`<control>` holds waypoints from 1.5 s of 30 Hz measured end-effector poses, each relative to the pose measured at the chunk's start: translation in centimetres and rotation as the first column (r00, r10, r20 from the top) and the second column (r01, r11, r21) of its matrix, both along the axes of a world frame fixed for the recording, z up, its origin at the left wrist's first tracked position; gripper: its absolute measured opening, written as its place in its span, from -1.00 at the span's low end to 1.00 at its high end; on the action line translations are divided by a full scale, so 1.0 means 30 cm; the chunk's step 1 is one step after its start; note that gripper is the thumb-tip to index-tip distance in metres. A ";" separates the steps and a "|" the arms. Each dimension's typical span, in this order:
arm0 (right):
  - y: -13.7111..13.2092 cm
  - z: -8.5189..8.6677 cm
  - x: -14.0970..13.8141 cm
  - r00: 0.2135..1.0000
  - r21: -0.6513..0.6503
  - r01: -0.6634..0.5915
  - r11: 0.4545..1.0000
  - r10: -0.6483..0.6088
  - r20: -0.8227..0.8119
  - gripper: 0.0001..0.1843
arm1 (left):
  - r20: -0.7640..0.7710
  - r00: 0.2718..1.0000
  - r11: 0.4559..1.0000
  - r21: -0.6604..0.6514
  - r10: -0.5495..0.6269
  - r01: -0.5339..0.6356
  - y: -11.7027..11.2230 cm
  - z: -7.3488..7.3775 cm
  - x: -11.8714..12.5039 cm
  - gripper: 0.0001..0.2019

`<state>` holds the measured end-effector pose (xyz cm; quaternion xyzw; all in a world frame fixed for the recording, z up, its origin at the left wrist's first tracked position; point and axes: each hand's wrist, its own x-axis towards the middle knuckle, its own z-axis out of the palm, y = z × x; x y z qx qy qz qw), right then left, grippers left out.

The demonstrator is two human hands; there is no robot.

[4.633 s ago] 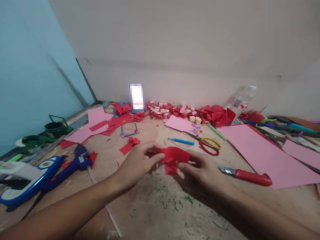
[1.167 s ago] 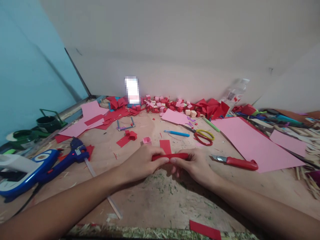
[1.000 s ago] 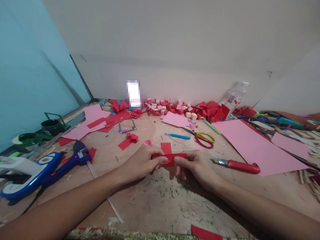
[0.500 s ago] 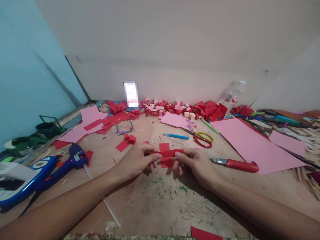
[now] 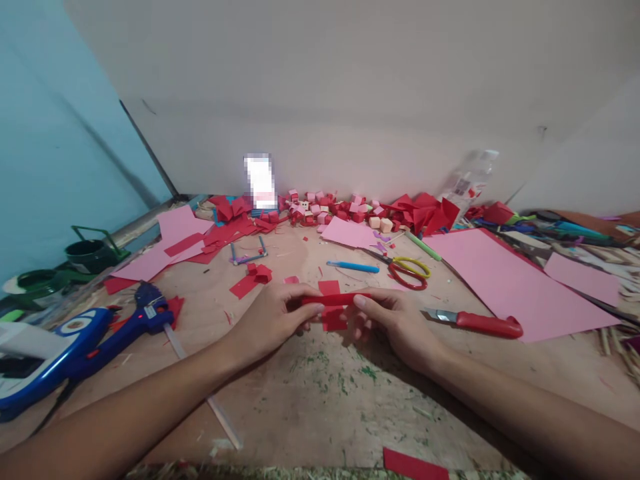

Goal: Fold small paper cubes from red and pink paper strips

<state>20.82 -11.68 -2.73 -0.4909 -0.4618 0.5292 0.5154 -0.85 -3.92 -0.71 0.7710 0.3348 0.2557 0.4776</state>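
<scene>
A red cross-shaped piece of paper (image 5: 334,302) is held just above the wooden table (image 5: 320,393), near its middle. My left hand (image 5: 274,317) pinches the left end of its horizontal strip. My right hand (image 5: 394,323) pinches the right end between thumb and fingers. One flap of the piece points away from me and one hangs down toward me between my hands. A small pink paper cube (image 5: 291,280) lies just beyond my left hand.
A red utility knife (image 5: 480,323) lies right of my right hand, scissors (image 5: 410,272) and a blue pen (image 5: 353,267) beyond. A blue glue gun (image 5: 120,328) lies left. Pink sheets (image 5: 505,283), red scraps (image 5: 249,281) and small paper cubes (image 5: 330,210) line the wall.
The crumpled red paper of 4.6 s ago is now a flat cross-shaped piece stretched between both hands. Over the last second the hands lifted it slightly and the view shifted a little.
</scene>
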 end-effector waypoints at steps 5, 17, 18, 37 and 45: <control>-0.006 -0.006 0.002 0.999 0.011 0.004 1.000 -0.004 -0.042 -0.65 | 0.032 0.999 1.000 0.020 0.014 -0.014 -0.004 0.014 0.005 -0.76; 0.000 0.015 -0.011 1.000 -0.090 0.028 0.996 -0.029 -0.011 -0.64 | -0.048 0.999 0.983 0.182 0.020 -0.011 -0.006 0.017 -0.002 -0.82; -0.001 0.018 -0.011 1.000 -0.081 0.020 0.997 -0.019 0.017 -0.68 | -0.045 0.999 0.981 0.192 0.027 -0.018 -0.009 0.017 -0.001 -0.80; 0.006 -0.001 0.002 0.989 -0.053 -0.019 0.998 0.011 -0.150 -0.66 | 0.024 0.999 0.907 0.421 -0.029 0.017 0.001 0.005 -0.016 -0.84; 0.009 -0.010 0.006 0.993 -0.050 -0.035 0.998 0.029 -0.111 -0.62 | 0.027 0.999 0.924 0.381 0.031 -0.039 -0.006 0.023 -0.010 -0.87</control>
